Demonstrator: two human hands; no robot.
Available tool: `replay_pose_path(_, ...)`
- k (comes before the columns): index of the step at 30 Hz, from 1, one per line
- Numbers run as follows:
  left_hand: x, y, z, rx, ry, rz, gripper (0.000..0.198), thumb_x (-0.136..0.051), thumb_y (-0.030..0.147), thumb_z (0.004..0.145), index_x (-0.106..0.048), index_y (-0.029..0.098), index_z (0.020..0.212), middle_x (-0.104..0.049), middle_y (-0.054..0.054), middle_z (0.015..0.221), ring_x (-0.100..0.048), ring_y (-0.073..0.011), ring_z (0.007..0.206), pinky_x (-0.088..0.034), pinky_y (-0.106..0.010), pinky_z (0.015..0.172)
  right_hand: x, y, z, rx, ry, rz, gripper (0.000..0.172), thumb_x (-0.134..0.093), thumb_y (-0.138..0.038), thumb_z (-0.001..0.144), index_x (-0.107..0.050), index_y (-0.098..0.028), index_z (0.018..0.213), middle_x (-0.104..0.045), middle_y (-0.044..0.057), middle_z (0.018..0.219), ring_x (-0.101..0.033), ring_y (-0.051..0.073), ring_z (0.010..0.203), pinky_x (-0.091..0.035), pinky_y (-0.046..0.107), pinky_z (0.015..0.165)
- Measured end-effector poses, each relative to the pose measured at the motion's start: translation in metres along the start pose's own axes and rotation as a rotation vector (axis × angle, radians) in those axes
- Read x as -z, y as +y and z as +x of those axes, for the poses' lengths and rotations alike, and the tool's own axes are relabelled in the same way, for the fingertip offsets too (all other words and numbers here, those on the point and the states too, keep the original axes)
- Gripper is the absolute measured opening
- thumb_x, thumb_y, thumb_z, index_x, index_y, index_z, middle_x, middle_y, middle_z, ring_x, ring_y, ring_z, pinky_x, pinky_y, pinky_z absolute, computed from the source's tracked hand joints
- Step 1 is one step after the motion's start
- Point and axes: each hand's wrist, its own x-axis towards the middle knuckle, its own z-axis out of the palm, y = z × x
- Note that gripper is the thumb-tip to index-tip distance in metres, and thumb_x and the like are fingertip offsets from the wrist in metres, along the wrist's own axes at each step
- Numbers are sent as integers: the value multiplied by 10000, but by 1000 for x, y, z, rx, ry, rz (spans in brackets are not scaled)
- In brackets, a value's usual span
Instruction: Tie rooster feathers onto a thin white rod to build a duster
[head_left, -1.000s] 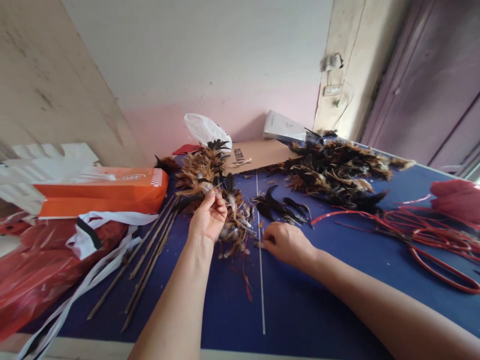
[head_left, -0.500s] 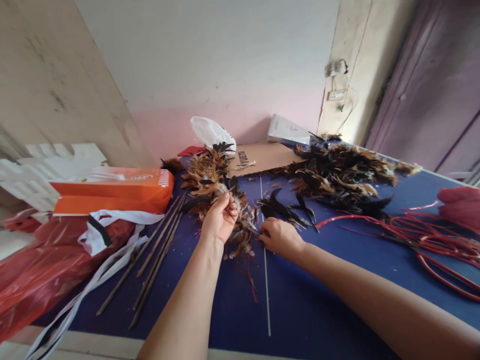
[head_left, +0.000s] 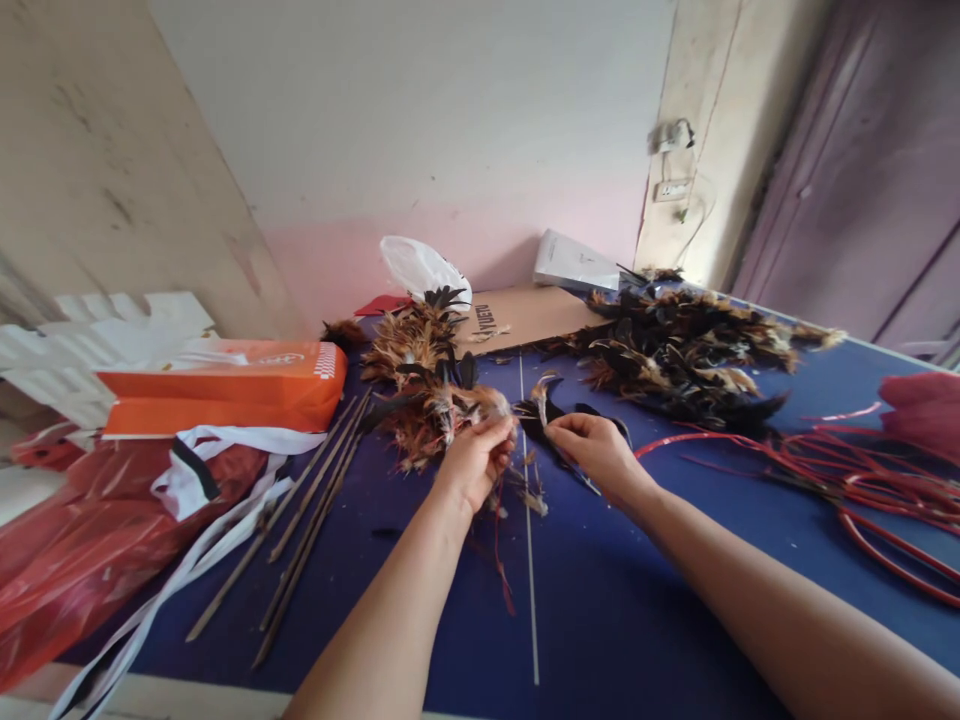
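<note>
My left hand is closed in a pinch on a tuft of pale, fluffy feathers over the middle of the blue table. To its right, my right hand pinches a small feather with a curved tip between thumb and fingertips. Just beyond the left hand lies a pile of brown feathers. Behind my right hand are several long black feathers. A larger heap of black and brown feathers spreads at the back right.
Thin sticks lie left of the hands, beside an orange bag, white straps and red plastic. Cardboard rests at the back. Red strips lie tangled on the right of the blue table.
My left hand has moved right and a little nearer with its feathers. My right hand has lifted and shifted right, now with a small feather in its fingertips.
</note>
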Motion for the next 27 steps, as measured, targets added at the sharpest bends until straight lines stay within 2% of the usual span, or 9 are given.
replay_pose_path(4, -7, -14, -2, 44, -56, 91, 186, -752, 199, 548, -649, 112, 677, -573, 4, 542, -499, -54, 459, -339, -141, 387, -5, -1, -6, 40, -86, 77, 259, -557, -384, 697, -616, -134, 733, -460, -37, 514, -361, 60, 447, -277, 186, 420)
replay_pose_path(12, -6, -14, -2, 21, -107, 126, 190, -748, 238, 558, -654, 121, 673, -576, 11, 552, -505, -47, 489, -352, -132, 411, -4, -2, -6, 40, -138, 35, 249, -561, -375, 701, -604, -129, 701, -462, -34, 519, -384, 62, 463, -298, 187, 436)
replay_pose_path(20, -4, -18, 0, -24, -94, 284, 217, -751, 264, 545, -664, 118, 679, -576, 7, 530, -500, -51, 466, -374, -148, 434, -3, 0, -6, 91, -159, -169, 220, -550, -343, 690, -638, -141, 701, -544, -14, 548, -435, 77, 482, -326, 193, 456)
replay_pose_path(24, -3, -18, 1, -65, -74, 296, 210, -733, 277, 570, -661, 116, 683, -580, 2, 532, -507, -56, 469, -377, -147, 433, 16, -5, 3, 107, -247, -341, 246, -541, -358, 690, -672, -156, 738, -593, -5, 560, -466, 92, 491, -339, 199, 466)
replay_pose_path(25, -3, -18, 1, -70, -64, 285, 204, -732, 274, 572, -657, 120, 683, -579, 5, 541, -512, -55, 474, -378, -144, 432, 26, -6, 7, 104, -225, -385, 251, -544, -356, 686, -679, -166, 781, -612, -2, 585, -492, 101, 513, -356, 201, 486)
replay_pose_path(27, -2, -18, 2, -65, -45, 261, 196, -737, 261, 564, -648, 125, 674, -571, 15, 547, -516, -52, 481, -378, -137, 428, 49, -3, 17, 104, -90, -525, 232, -546, -329, 679, -689, -179, 783, -648, 11, 662, -543, 122, 592, -382, 209, 549)
